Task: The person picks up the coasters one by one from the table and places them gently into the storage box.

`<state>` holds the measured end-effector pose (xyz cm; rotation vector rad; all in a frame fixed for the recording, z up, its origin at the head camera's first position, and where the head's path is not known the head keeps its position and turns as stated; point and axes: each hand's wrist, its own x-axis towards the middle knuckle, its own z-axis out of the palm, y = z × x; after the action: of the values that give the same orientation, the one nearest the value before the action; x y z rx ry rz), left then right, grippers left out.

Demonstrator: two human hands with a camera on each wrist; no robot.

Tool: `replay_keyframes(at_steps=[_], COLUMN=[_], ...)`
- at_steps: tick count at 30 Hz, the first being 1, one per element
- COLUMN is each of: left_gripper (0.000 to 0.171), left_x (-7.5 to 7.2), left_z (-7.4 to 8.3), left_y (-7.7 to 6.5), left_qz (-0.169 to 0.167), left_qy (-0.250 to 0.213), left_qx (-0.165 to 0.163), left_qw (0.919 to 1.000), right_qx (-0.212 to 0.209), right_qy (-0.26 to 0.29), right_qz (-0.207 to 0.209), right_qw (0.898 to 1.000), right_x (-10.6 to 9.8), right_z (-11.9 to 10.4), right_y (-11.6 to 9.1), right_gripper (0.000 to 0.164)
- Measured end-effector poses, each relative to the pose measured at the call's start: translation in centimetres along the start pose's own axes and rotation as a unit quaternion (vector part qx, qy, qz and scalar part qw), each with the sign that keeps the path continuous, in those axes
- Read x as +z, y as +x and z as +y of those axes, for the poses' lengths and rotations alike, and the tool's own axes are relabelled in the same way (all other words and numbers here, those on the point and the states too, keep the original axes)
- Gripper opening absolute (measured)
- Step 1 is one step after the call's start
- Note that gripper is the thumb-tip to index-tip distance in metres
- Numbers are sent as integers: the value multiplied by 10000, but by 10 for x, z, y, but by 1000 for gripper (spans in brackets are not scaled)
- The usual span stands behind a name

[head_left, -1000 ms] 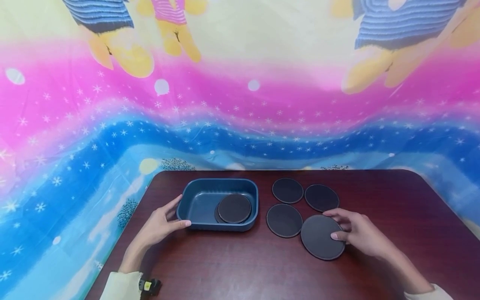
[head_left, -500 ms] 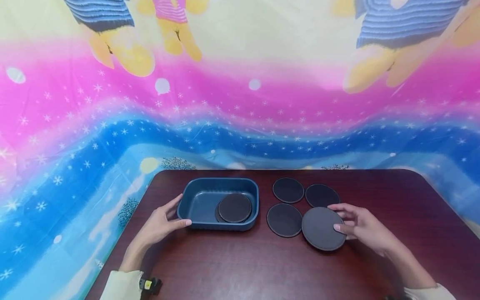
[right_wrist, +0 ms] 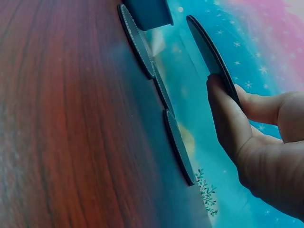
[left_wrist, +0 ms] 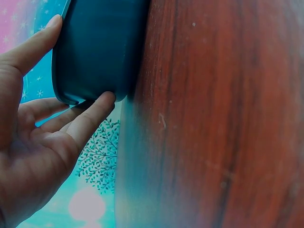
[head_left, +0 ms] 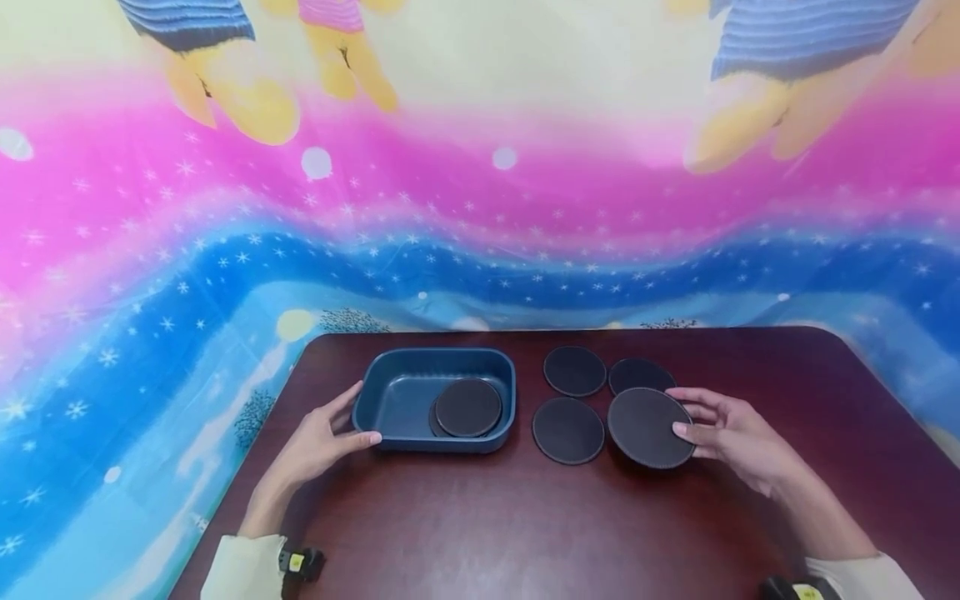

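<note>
My right hand (head_left: 738, 437) pinches a round dark coaster (head_left: 649, 427) with stitched edges by its right side, thumb on top and fingers beneath. In the right wrist view this coaster (right_wrist: 209, 47) is tilted and well clear of the table. Three similar coasters lie flat on the table: a back-left one (head_left: 574, 372), a front-left one (head_left: 567, 431) and a back-right one (head_left: 637, 375), partly covered by the held coaster. My left hand (head_left: 318, 437) rests against the left end of a blue rectangular container (head_left: 431, 444), its thumb and fairly straight fingers spread across the corner.
Stacked coasters (head_left: 468, 408) lie at the right end inside the container. The dark red wooden table (head_left: 480, 525) has rounded far corners, and a printed cloth backdrop (head_left: 480, 250) hangs just behind its far edge.
My right hand has lifted its coaster off the table and carried it slightly toward the back, now overlapping the back-right coaster. The left hand and the container stay in place.
</note>
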<state>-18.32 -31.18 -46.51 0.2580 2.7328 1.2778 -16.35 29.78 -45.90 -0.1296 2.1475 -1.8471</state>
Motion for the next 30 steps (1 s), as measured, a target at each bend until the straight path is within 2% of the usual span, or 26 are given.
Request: replay_keyframes(at_steps=[5, 9, 15, 21, 30], left_gripper=[100, 101, 101, 100, 98], left_x=[0, 0, -2, -5, -3], left_z=[0, 1, 0, -3, -2], left_y=[1, 2, 1, -3, 3], left_qz=[21, -51, -67, -14, -39], left_qy=[-10, -6, -35, 24, -99], left_qx=[21, 40, 4, -55, -13], left_qw=[10000, 10000, 10000, 10000, 9999], right_qx=[-84, -138, -366, -440, -437], right_qy=[151, 487, 987, 1171, 1205], right_qz=[57, 83, 140, 14, -51], right_qw=[9998, 9987, 9943, 9921, 9917], right_x=[-4, -7, -7, 3, 10], right_z=[0, -2, -18, -33, -37], right_y=[0, -2, 4, 18, 25], right_gripper=[62, 55, 49, 48, 50])
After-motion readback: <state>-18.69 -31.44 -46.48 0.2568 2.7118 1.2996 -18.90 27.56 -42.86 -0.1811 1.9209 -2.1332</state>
